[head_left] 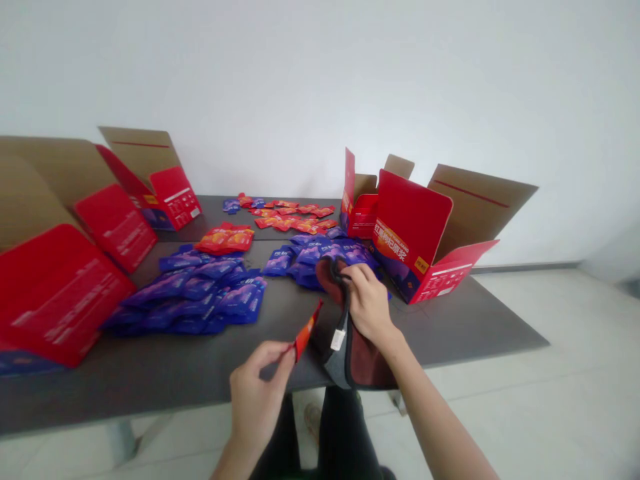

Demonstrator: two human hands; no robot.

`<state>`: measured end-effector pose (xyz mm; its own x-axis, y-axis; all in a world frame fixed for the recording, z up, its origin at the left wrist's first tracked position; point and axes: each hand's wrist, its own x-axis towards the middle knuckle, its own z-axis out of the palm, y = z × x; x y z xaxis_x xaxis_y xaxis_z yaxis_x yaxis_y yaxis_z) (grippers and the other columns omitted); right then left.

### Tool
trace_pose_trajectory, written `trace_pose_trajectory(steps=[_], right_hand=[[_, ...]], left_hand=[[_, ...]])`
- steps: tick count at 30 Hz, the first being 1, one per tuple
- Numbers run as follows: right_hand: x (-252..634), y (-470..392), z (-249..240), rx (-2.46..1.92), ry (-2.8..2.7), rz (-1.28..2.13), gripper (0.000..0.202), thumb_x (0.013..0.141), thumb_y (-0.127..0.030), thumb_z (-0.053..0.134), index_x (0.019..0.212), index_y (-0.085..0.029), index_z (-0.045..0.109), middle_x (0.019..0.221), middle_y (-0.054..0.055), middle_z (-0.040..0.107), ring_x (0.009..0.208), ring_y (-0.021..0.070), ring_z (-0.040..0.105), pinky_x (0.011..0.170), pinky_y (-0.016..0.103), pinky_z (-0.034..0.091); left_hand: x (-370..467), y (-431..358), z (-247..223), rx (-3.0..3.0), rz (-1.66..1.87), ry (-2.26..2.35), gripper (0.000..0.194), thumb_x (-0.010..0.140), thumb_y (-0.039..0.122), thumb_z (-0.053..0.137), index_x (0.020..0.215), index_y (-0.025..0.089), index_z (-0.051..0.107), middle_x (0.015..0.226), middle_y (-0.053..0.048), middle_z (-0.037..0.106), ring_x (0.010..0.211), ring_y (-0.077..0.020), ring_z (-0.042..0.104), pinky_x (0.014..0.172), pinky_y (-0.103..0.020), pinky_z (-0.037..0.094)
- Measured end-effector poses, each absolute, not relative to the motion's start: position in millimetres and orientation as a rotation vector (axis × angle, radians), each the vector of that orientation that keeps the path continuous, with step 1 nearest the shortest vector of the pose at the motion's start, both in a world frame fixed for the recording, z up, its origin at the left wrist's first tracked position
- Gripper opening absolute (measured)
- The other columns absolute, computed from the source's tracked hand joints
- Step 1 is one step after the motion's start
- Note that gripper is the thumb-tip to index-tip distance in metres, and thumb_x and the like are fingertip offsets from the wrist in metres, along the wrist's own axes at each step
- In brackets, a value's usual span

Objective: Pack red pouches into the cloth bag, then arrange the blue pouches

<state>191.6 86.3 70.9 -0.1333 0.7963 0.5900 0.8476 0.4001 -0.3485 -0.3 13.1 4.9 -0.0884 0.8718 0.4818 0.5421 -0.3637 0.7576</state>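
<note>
Near the table's front edge my left hand [263,387] pinches a small red-orange packet [306,332] between thumb and fingers. To its right my right hand [369,301] grips a brown and grey cloth [369,360] with black edging and a white tag. Part of the cloth hangs toward the front edge. Just behind my right hand lies a pile of blue-purple packets [313,253]. A larger heap of blue packets [200,293] is left of centre, with a few red packets [226,239] behind it.
Open red boxes stand at the left [55,287], back left [175,193] and right [410,233] of the dark table [165,373]. Scattered red packets [290,217] lie toward the back. A white wall [280,87] rises behind the table.
</note>
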Motion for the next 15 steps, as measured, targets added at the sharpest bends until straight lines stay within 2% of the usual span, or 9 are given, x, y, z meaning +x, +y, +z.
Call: trace_pose_trajectory(steps=[2, 4, 6, 8, 12, 15], right_hand=[[202.5, 80.2, 76.8, -1.316, -1.818, -0.098, 0.023, 0.09, -0.018, 0.033, 0.094, -0.021, 0.055, 0.094, 0.005, 0.055, 0.081, 0.0157, 0.055, 0.072, 0.025, 0.042], [210.2, 76.8, 78.4, -1.283, -1.795, -0.098, 0.021, 0.089, -0.018, 0.034, 0.092, -0.021, 0.055, 0.093, 0.004, 0.054, 0.082, 0.0162, 0.055, 0.072, 0.026, 0.042], [213.8, 74.9, 76.5, -1.28, -1.815, -0.086, 0.02, 0.089, -0.018, 0.036, 0.092, -0.021, 0.055, 0.094, 0.005, 0.055, 0.082, 0.0163, 0.055, 0.072, 0.026, 0.043], [214.0, 73.2, 73.3, -1.277, -1.841, -0.073, 0.02, 0.089, -0.018, 0.036, 0.092, -0.021, 0.055, 0.094, 0.005, 0.055, 0.082, 0.0162, 0.055, 0.072, 0.027, 0.043], [209.5, 66.3, 71.7, -1.248, -1.861, -0.109, 0.02, 0.088, -0.016, 0.037, 0.094, -0.02, 0.056, 0.096, 0.006, 0.055, 0.082, 0.0164, 0.055, 0.071, 0.027, 0.043], [207.1, 56.5, 74.0, -1.176, -1.87, -0.144, 0.021, 0.087, -0.013, 0.038, 0.094, -0.02, 0.056, 0.096, 0.006, 0.054, 0.082, 0.0161, 0.054, 0.07, 0.027, 0.043]], left_hand=[[-4.4, 11.2, 1.2, 1.726, 1.41, 1.619, 0.014, 0.081, 0.033, 0.054, 0.086, 0.02, 0.056, 0.078, -0.002, 0.068, 0.072, -0.0175, 0.066, 0.062, -0.026, 0.053], [-8.4, 7.8, -3.3, 1.862, 1.399, 1.796, 0.025, 0.079, 0.036, 0.056, 0.097, 0.019, 0.054, 0.094, -0.008, 0.067, 0.087, -0.024, 0.064, 0.073, -0.036, 0.053], [-12.5, 4.0, -6.6, 2.213, 1.324, 1.941, 0.031, 0.079, 0.033, 0.056, 0.106, 0.019, 0.053, 0.113, -0.013, 0.061, 0.104, -0.0307, 0.057, 0.086, -0.048, 0.046], [-16.6, 1.9, -7.7, 2.586, 1.202, 1.892, 0.028, 0.082, 0.026, 0.051, 0.109, 0.02, 0.055, 0.122, -0.011, 0.057, 0.114, -0.033, 0.05, 0.094, -0.054, 0.037], [-21.9, 7.7, -7.1, 2.973, 1.017, 1.522, 0.032, 0.087, 0.011, 0.035, 0.103, 0.021, 0.061, 0.108, -0.003, 0.066, 0.103, -0.0234, 0.058, 0.09, -0.042, 0.042], [-22.0, 15.3, -4.7, 3.069, 0.987, 1.361, 0.038, 0.088, 0.006, 0.027, 0.1, 0.016, 0.062, 0.097, -0.004, 0.07, 0.087, -0.0157, 0.064, 0.086, -0.034, 0.043]])
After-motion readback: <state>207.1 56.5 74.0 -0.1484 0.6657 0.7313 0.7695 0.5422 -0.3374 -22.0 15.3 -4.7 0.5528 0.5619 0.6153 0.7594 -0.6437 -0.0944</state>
